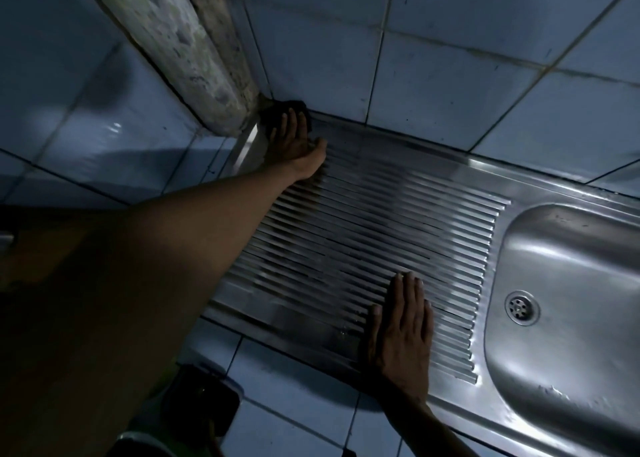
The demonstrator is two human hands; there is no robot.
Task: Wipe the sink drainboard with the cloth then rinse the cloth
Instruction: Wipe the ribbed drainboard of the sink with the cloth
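The ribbed steel drainboard (374,221) fills the middle of the head view, with the sink basin (568,283) and its round drain (522,307) to the right. A dark cloth (277,115) lies in the far left corner of the drainboard. My left hand (294,141) presses flat on the cloth, arm stretched out across the board. Only the cloth's dark edges show around my fingers. My right hand (401,321) rests flat, fingers spread, on the near ribs and holds nothing.
Blue tiled walls (450,58) meet the drainboard's back edge. A rough concrete pillar (194,47) stands at the far left corner. Blue counter tiles (284,380) lie in front of the board. A dark object (201,408) sits low at the near edge.
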